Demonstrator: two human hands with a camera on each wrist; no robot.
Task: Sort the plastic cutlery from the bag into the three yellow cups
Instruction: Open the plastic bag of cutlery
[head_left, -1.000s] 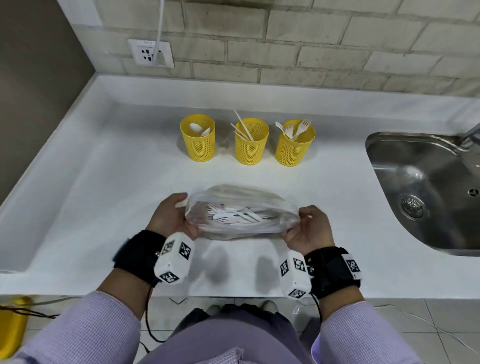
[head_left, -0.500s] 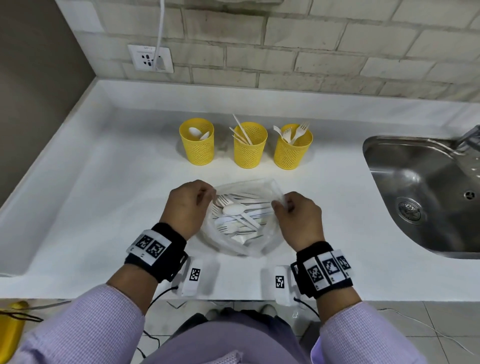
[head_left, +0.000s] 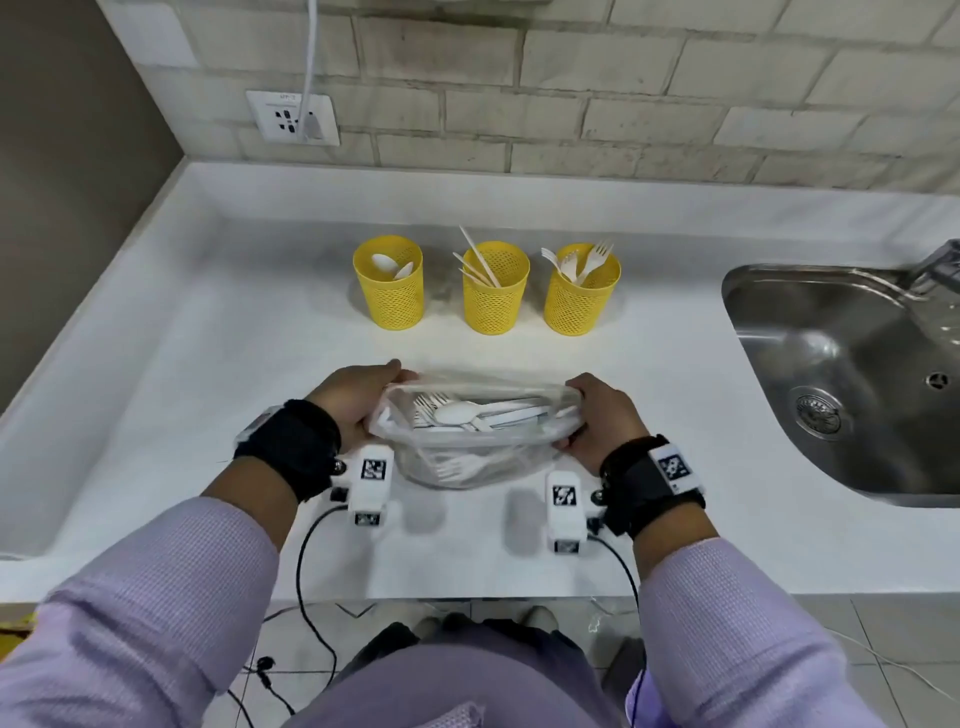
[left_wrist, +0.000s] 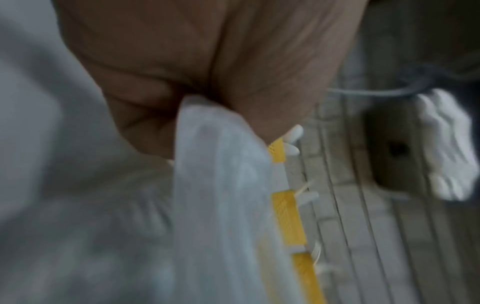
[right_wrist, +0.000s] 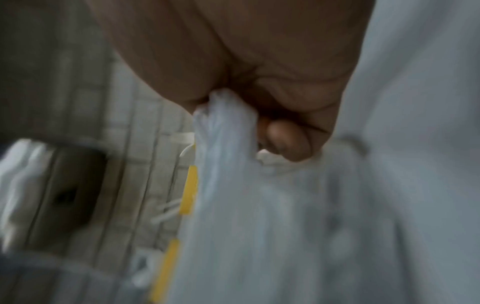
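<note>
A clear plastic bag (head_left: 478, 457) of white plastic cutlery (head_left: 467, 414) lies on the white counter (head_left: 208, 364) near its front edge, mouth stretched wide. My left hand (head_left: 358, 400) pinches the bag's left rim (left_wrist: 207, 127) and my right hand (head_left: 602, 421) pinches its right rim (right_wrist: 223, 115). Behind the bag stand three yellow mesh cups: the left cup (head_left: 389, 299) holds spoons, the middle cup (head_left: 495, 301) holds knives, the right cup (head_left: 581, 299) holds forks. Both wrist views are blurred.
A steel sink (head_left: 852, 374) is set into the counter at the right. A brick wall with a socket (head_left: 293, 118) and a plugged-in cable runs along the back. The counter's left side meets a raised edge and a dark wall.
Both hands turned the bag and pulled its mouth apart, moving outward to its two sides. The cutlery inside now shows through the wide opening.
</note>
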